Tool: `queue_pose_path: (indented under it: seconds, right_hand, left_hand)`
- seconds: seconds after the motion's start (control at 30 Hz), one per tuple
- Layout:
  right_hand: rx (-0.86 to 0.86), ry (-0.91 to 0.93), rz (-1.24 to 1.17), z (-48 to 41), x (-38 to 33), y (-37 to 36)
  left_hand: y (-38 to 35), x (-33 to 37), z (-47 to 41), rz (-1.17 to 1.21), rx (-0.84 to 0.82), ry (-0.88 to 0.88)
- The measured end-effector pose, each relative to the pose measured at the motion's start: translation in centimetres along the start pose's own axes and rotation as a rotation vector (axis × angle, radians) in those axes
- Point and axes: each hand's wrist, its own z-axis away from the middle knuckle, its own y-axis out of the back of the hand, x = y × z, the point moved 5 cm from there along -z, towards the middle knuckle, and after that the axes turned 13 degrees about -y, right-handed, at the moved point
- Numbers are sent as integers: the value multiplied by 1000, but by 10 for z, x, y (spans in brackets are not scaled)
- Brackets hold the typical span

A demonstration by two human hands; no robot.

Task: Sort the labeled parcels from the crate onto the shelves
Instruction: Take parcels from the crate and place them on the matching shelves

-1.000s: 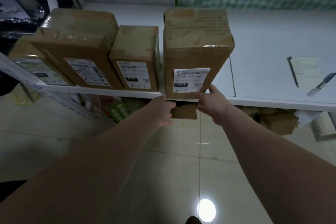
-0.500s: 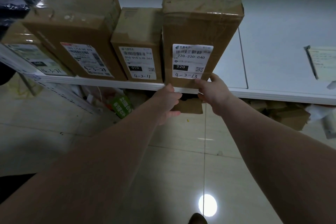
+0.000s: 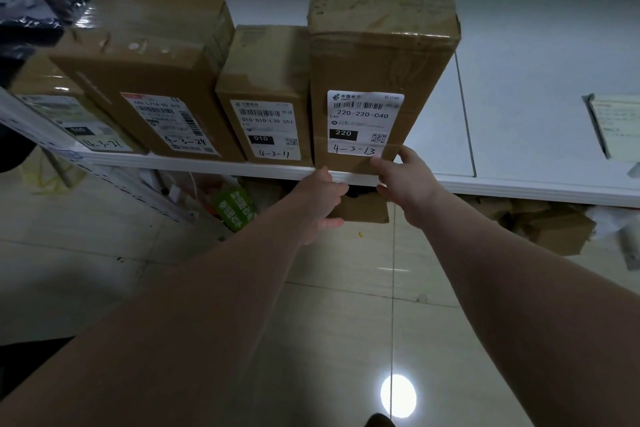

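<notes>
Hands: both at the front edge of the white shelf [image 3: 540,94], close together but not touching, one either side of the bottom of the 4-3-13 parcel [image 3: 381,59].

Right hand [image 3: 407,180]: fingers spread and fairly straight, tips on the parcel's lower right corner, one on the front face just under the label, one up the right edge. Reads as a press, not a wrap-round grip.

Left hand [image 3: 322,199]: top of the hand against the shelf lip right below the parcel's lower left corner. Fingers loosely curled downward, nothing visible in them. Contact with the box itself: can't tell.

Parcel stands upright on the shelf, front face flush with the lip, label facing out. Left side touches the shorter 4-3-11 parcel [image 3: 266,80]. Further left in the same row: the 4-3-24 parcel [image 3: 149,55], then the 4-3-21 parcel [image 3: 48,87], partly hidden behind it.

Notepad [image 3: 614,125] lies far right on the shelf, well apart from the row. Under the shelf: green packet [image 3: 235,208], loose cardboard boxes [image 3: 554,232].
</notes>
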Motion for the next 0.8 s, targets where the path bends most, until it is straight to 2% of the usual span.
queue_pose_path:
  seconds: [0.17, 0.27, 0.37, 0.47, 0.57, 0.7, 0.8]
  right_hand:
    - [0, -168, 73, 21, 18, 3]
    - [-107, -270, 144, 56, 34, -4]
    - [-169, -328, 153, 90, 43, -12]
    - [-182, -319, 103, 121, 20, -10]
    - [-93, -272, 15, 130, -20, 5]
    - [31, -188, -15, 140, -70, 26]
    - [23, -143, -23, 146, -93, 35]
  left_hand:
    - [15, -1, 26, -114, -6, 31]
    - [28, 5, 61, -204, -103, 80]
    - [48, 14, 98, -241, -18, 110]
    - [61, 28, 137, -214, -3, 127]
    - [69, 59, 161, -279, 42, 109]
    - [68, 119, 160, -381, 135, -43]
    - [60, 155, 160, -381, 161, -137]
